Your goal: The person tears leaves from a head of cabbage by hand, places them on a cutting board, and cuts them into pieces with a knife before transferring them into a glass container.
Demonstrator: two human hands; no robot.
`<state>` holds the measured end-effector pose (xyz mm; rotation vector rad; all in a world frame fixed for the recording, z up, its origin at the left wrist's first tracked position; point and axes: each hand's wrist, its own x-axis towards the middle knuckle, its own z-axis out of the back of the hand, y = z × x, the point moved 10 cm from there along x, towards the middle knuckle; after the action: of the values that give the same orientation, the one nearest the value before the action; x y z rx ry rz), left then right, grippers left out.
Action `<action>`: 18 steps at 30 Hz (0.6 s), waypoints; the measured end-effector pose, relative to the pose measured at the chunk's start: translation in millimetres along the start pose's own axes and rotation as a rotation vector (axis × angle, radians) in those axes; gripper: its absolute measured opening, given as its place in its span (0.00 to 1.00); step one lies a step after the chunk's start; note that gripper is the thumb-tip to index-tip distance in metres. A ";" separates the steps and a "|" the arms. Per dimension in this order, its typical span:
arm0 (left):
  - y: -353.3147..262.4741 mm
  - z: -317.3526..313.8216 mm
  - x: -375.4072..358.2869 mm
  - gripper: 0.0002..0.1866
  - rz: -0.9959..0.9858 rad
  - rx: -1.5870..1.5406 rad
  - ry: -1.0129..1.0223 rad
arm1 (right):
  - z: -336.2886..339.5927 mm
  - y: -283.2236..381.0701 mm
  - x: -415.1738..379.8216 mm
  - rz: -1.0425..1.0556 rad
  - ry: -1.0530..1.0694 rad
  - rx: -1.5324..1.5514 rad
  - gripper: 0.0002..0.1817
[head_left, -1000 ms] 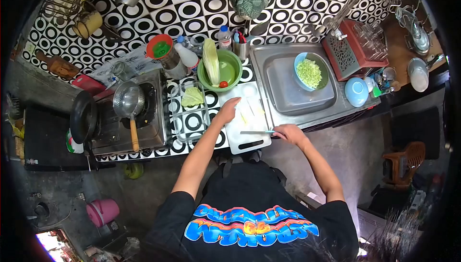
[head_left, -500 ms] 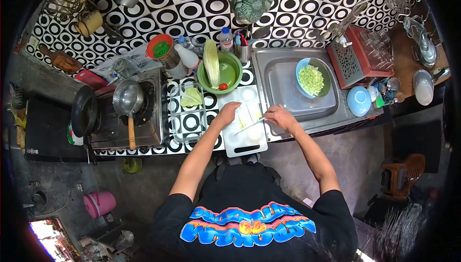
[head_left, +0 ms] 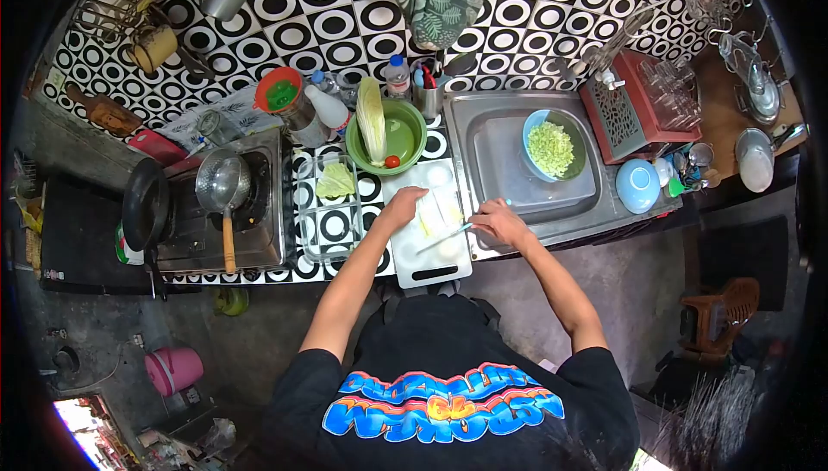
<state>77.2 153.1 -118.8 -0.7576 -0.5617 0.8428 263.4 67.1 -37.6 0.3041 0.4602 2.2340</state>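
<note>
A white cutting board [head_left: 431, 271] lies on the tiled counter, with pale cabbage pieces [head_left: 441, 212] on it. My right hand [head_left: 498, 222] is closed round the handle of a knife [head_left: 444, 239], whose blade points left over the board, below the pieces. At the pieces' upper left edge rests my left hand [head_left: 405, 207], its fingers bent together; what they hold, if anything, is too small to tell. A green bowl [head_left: 417, 153] behind the board holds a long cabbage piece [head_left: 371, 122] and a red tomato [head_left: 392, 161].
Left of the board, a glass dish [head_left: 332, 251] holds a cabbage leaf [head_left: 335, 181]. A strainer [head_left: 222, 182] sits on the stove. In the sink [head_left: 492, 195], a blue bowl [head_left: 530, 140] holds chopped greens [head_left: 550, 148]. Bottles stand behind the green bowl.
The view has shifted slightly. The knife has moved down and left across the board, away from the cabbage pieces. My left hand stays at the pieces' left side.
</note>
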 end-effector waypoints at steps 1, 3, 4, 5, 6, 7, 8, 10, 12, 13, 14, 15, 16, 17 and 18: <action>0.0 -2.1 -0.2 0.26 0.012 -0.001 0.020 | -0.6 -0.3 1.8 -0.010 -0.001 -0.001 0.10; -2.1 -4.0 -1.0 0.25 0.015 -0.008 0.040 | -0.4 -0.4 6.3 -0.016 -0.031 -0.003 0.10; -2.8 -4.4 -1.0 0.25 0.015 -0.011 0.050 | -0.6 -0.7 8.3 -0.019 -0.046 -0.005 0.10; -3.4 -4.5 -0.8 0.25 0.014 -0.011 0.058 | -3.0 -0.8 9.4 -0.023 -0.039 -0.003 0.10; -4.1 -4.1 -0.6 0.25 0.013 -0.012 0.066 | -4.9 -0.5 10.4 -0.027 -0.032 -0.001 0.10; -4.6 -3.2 0.6 0.25 0.010 -0.012 0.073 | -5.8 -0.9 10.9 -0.030 -0.025 0.000 0.10; -6.6 -1.9 1.8 0.25 -0.006 0.002 0.072 | -4.0 0.7 9.8 -0.016 -0.042 0.003 0.10; -10.0 0.7 4.2 0.25 -0.038 0.029 0.069 | -1.2 4.4 6.2 0.013 -0.075 0.010 0.10; -15.1 0.2 5.6 0.25 -0.108 0.056 0.093 | 0.1 5.4 1.4 0.015 -0.066 0.007 0.10; -17.0 -1.0 5.4 0.25 -0.143 0.069 0.106 | 0.6 6.3 -0.6 0.015 -0.062 0.007 0.10; -16.4 -3.9 4.9 0.25 -0.149 0.073 0.132 | 0.5 5.4 -1.4 -0.002 -0.058 0.003 0.10; -11.6 -8.7 4.6 0.25 -0.158 0.077 0.158 | 0.3 3.3 -1.5 -0.019 -0.055 -0.002 0.10; -7.1 -13.9 4.3 0.25 -0.166 0.081 0.185 | 0.1 1.2 -2.2 -0.038 -0.053 -0.007 0.10; -0.6 -19.4 4.2 0.25 -0.156 0.090 0.216 | 1.5 0.8 -2.4 -0.047 -0.075 -0.005 0.10; 1.2 -20.6 4.9 0.26 -0.145 0.102 0.248 | 2.0 0.1 -0.8 -0.056 -0.098 -0.002 0.10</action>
<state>93.8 150.2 -131.6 -0.7067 -0.3456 0.6273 264.6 66.9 -35.8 0.3931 0.4094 2.1546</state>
